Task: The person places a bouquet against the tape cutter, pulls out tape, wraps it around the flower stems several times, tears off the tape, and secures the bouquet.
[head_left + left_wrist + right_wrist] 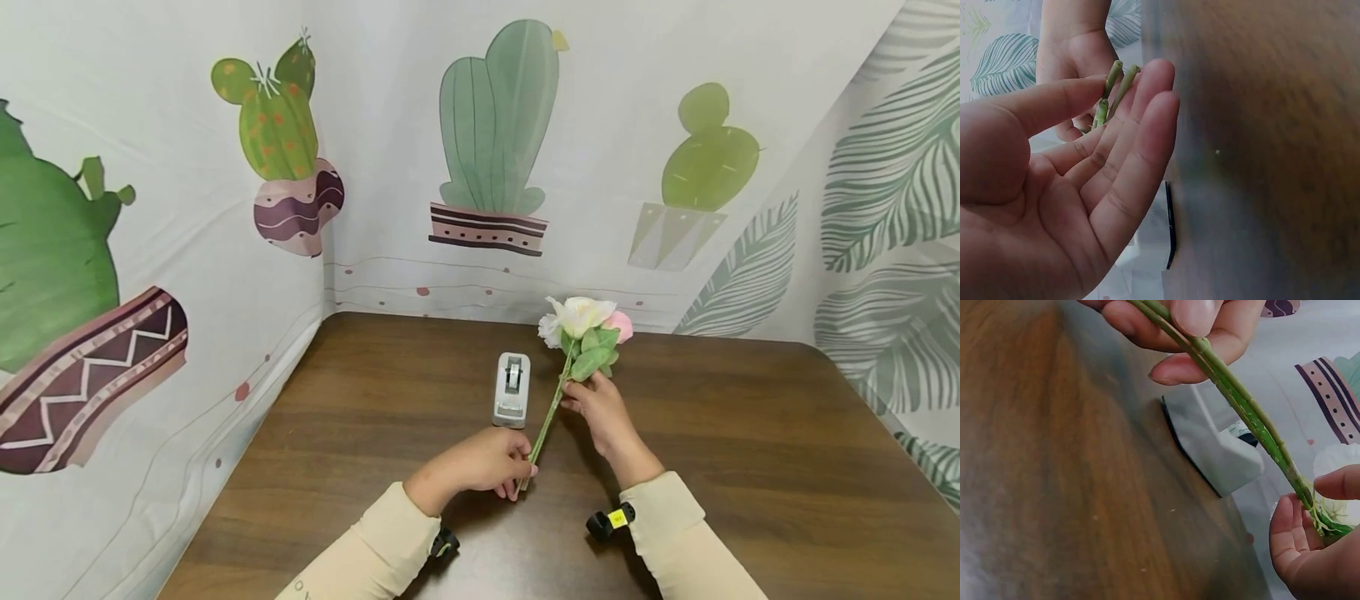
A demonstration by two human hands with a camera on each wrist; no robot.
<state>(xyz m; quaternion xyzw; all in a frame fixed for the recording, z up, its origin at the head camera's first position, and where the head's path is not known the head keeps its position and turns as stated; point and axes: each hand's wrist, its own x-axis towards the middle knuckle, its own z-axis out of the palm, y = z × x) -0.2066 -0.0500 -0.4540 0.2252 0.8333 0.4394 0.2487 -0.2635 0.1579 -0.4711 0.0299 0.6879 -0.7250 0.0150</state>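
Pinching the lower ends of the stems between thumb and fingertips, the left hand (480,467) sat low in the middle of the head view, just above its cream sleeve (360,554). In the left wrist view that hand's fingers (1129,156) lay nearly straight, with the cut green tips poking out between the thumb and the forefinger. The right hand (603,408) sat a little higher and to the right, its fingers curled round the stems just below the leaves; in the right wrist view its thumb and fingertips closed on the stalks at the lower right of the frame. Between the two hands ran the flower stems (551,412) (at least two, lying side by side), slanting up to the right and held off the table. At their top, just above the right hand, were the blooms (585,321), one white and one pink, with green leaves beneath.

Just left of the stems, in the centre of the frame, a grey-white tape dispenser (512,390) rested flat on the table (750,467), near the left hand but not touching it. The table was dark brown wood grain and filled the lower half of the frame. Behind it, across the upper half, hung a pale backdrop (390,125) printed with potted cacti, and striped leaves ran down the right edge.
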